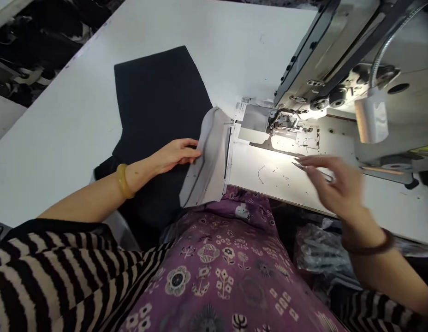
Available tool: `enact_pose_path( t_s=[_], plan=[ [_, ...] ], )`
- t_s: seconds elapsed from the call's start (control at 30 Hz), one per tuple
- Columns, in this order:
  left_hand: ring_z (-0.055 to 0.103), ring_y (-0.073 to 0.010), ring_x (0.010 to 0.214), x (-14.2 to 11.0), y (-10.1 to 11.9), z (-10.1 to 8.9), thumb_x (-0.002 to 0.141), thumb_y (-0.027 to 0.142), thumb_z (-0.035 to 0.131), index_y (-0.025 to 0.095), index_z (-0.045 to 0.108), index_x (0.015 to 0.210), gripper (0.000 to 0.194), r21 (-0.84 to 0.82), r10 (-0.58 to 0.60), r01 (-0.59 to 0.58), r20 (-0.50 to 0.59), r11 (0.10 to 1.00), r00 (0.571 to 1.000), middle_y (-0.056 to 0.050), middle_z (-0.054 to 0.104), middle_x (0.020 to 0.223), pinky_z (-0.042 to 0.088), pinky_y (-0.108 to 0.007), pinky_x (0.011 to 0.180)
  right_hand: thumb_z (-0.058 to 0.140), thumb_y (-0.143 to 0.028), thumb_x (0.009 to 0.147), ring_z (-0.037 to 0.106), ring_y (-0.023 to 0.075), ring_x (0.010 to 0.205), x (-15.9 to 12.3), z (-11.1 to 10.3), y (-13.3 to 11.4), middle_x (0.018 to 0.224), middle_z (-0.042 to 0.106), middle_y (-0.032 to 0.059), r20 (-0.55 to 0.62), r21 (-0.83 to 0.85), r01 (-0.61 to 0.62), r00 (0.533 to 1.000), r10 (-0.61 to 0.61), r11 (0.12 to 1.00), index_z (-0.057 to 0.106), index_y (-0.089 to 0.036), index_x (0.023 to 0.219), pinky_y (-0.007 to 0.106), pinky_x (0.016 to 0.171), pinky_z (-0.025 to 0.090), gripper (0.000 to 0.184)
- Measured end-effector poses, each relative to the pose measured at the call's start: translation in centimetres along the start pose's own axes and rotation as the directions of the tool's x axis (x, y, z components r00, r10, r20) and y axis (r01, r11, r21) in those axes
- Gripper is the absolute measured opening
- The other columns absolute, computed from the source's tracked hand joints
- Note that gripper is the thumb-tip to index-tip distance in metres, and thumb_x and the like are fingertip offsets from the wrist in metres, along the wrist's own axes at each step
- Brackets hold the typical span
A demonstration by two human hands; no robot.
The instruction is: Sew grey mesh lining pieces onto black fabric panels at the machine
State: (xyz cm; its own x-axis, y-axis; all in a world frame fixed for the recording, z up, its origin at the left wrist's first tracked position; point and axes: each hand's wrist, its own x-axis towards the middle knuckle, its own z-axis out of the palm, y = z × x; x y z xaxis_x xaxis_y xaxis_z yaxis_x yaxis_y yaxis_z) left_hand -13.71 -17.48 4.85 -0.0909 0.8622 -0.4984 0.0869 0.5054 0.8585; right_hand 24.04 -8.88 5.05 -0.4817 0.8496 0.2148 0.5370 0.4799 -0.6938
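Note:
My left hand (177, 155) pinches the near edge of a light grey fabric piece (214, 161) between thumb and fingers. This piece lies over a larger black fabric panel (162, 97), which spreads across the white table and drops toward my lap. In my right hand (336, 182), slightly smeared by motion, is a small pair of thread snips (300, 166), with its pointed tips facing left. It is held over the lit strip of the machine bed, apart from the fabric. The sewing machine's needle and presser foot area (286, 122) lies beyond the tips.
A sewing machine (324, 50) fills the upper right, with a flexible-neck lamp (372, 115) hanging from it. Thread scraps (260, 174) are scattered on the bed (248, 168). Plastic-wrapped items (321, 249) sit below at right. Dark cloth (44, 41) is heaped at upper left.

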Motion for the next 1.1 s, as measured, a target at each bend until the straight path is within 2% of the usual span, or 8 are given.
enact_pose_path(
  t_s=[0.07,0.17,0.27,0.37,0.5,0.67,0.83,1.1],
  plan=[
    [0.057,-0.0113,0.068,0.5,0.9,2.9,0.073,0.04,0.074,0.016,0.069,0.096,0.034,0.183,0.21,-0.236,0.15,0.954,0.966,0.0,0.061,0.073,0.043,-0.021,0.061,0.054,-0.062,0.087,0.067,0.0231,0.096,1.1,1.7,-0.3,0.105,0.07,0.0089,0.166,0.236,-0.133,0.982,0.095,0.963,0.062,-0.024,0.099,0.042,0.085,0.054,0.04],
    [0.061,-0.0218,0.103,0.6,1.3,8.9,0.086,0.044,0.064,0.017,0.074,0.097,0.031,0.44,0.344,-0.611,0.546,0.658,0.764,-0.009,0.065,0.108,0.048,-0.036,0.095,0.039,-0.076,0.085,0.069,0.0231,0.085,4.6,4.4,0.0,0.106,0.07,0.0105,0.461,0.491,-0.473,0.854,0.243,0.731,0.055,-0.024,0.108,0.041,0.072,0.057,0.059],
    [0.052,-0.032,0.124,0.7,0.9,13.7,0.092,0.047,0.057,0.02,0.068,0.119,0.04,0.491,0.31,-0.804,0.748,0.335,0.586,-0.016,0.056,0.133,0.044,-0.053,0.104,0.06,-0.064,0.076,0.064,0.0209,0.067,7.5,5.8,0.9,0.086,0.068,0.0054,0.504,0.355,-0.591,0.773,0.384,0.724,0.052,-0.024,0.105,0.035,0.057,0.052,0.05],
    [0.056,-0.026,0.122,1.6,0.1,14.9,0.099,0.037,0.045,0.017,0.067,0.117,0.035,0.436,0.374,-0.883,0.8,0.175,0.47,-0.015,0.062,0.127,0.047,-0.045,0.105,0.069,-0.032,0.066,0.058,0.02,0.064,7.3,5.6,2.1,0.072,0.061,0.0,0.309,0.004,-0.492,0.828,0.467,0.87,0.054,-0.023,0.088,0.033,0.056,0.047,0.029],
    [0.043,-0.0269,0.139,3.6,-1.4,13.7,0.1,0.019,0.033,0.006,0.05,0.135,0.041,0.596,0.544,-0.802,0.66,0.041,0.518,-0.02,0.05,0.144,0.04,-0.048,0.112,0.058,-0.02,0.062,0.058,0.0218,0.071,4.1,3.2,3.6,0.076,0.062,0.001,0.279,-0.175,-0.423,0.845,0.456,0.889,0.055,-0.022,0.075,0.036,0.063,0.048,0.013],
    [0.021,-0.0347,0.149,4.5,-2.3,15.0,0.097,0.042,0.046,-0.002,0.024,0.149,0.072,0.629,0.488,-0.777,0.677,0.003,0.55,-0.027,0.022,0.158,0.032,-0.053,0.116,0.067,-0.027,0.064,0.057,0.0205,0.071,2.6,0.7,4.9,0.076,0.06,-0.0008,0.368,-0.103,-0.375,0.846,0.385,0.921,0.058,-0.023,0.082,0.037,0.066,0.049,0.021],
    [0.02,-0.033,0.15,4.8,-1.4,16.6,0.098,0.054,0.036,0.009,0.022,0.152,0.072,0.604,0.351,-0.797,0.753,-0.031,0.557,-0.02,0.021,0.16,0.015,-0.072,0.113,0.074,-0.033,0.067,0.056,0.0208,0.076,5.2,2.7,5.4,0.077,0.057,0.0002,0.2,-0.022,-0.416,0.889,0.412,0.909,0.052,-0.022,0.085,0.04,0.072,0.05,0.031],
    [0.026,-0.0356,0.147,6.7,-1.5,14.9,0.101,0.043,0.03,0.009,0.029,0.15,0.059,0.705,0.443,-0.709,0.637,-0.004,0.631,-0.023,0.028,0.157,0.021,-0.066,0.114,0.074,-0.023,0.07,0.054,0.0213,0.082,7.5,2.6,6.5,0.074,0.053,0.0012,0.066,-0.127,-0.379,0.919,0.389,0.916,0.039,-0.024,0.076,0.041,0.082,0.048,0.035]
  ],
)
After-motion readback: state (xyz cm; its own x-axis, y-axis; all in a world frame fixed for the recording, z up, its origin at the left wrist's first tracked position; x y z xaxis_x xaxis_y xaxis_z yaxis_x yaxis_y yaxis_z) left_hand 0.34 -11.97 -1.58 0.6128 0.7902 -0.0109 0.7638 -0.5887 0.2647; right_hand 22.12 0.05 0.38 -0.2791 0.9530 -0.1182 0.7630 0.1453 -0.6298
